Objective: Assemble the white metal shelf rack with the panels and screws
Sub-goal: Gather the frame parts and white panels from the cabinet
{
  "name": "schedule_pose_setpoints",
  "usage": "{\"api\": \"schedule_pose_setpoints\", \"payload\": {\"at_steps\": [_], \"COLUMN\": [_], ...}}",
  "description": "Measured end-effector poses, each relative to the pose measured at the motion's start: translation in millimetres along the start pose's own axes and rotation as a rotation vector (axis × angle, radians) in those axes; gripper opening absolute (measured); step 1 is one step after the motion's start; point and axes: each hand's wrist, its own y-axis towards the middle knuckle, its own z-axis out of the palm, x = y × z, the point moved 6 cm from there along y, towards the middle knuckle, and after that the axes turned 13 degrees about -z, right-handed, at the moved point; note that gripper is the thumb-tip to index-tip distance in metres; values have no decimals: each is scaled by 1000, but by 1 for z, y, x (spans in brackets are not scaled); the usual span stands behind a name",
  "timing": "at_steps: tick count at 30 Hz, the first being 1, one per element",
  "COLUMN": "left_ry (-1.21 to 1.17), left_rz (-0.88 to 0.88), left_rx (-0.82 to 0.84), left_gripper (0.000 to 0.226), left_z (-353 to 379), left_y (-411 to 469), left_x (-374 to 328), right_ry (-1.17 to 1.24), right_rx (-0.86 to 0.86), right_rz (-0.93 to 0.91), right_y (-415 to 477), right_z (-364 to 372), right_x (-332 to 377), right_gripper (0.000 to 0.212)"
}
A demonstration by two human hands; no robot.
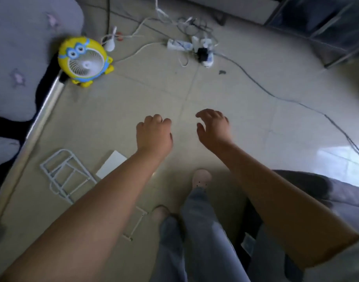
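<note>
Both bare arms reach forward over the tiled floor [215, 88], the hands hanging side by side in the middle of the frame, apart from each other. The left hand [154, 131] holds nothing; its fingers are loosely curled under, knuckles up. The right hand [213, 127] is empty too, with its fingers relaxed and slightly spread, and the thumb bent inward.

The rack parts lie at the lower left of the frame, well apart from both hands. A white wire frame [66, 176] lies flat on the floor, and just beside it, toward the centre, a white panel [111, 164] is partly hidden by the left forearm. A second frame piece [136, 224] shows below that forearm, near the bottom centre.

At the bottom centre, legs in blue jeans [199, 231] end in a pale shoe [202, 178]. In the upper left a yellow fan [85, 60] stands on the floor beside a bed edge. At the upper centre a white power strip [179, 45] lies among tangled cables [276, 96], one of which runs off to the right edge
</note>
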Motion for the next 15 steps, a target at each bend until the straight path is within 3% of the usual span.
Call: {"api": "schedule_pose_setpoints", "payload": {"at_steps": [7,15], "left_ry": [82,148], "left_rz": [255,318], "left_rx": [-78,-102], "left_gripper": [25,24], "left_z": [-75,-133], "left_y": [52,150], "left_x": [-192,-388], "right_ry": [-19,11], "right_rx": [-115,-166], "right_rz": [182,315], "right_y": [-15,14], "right_z": [-129,-261], "right_x": [-143,-319], "right_gripper": [37,38]}}
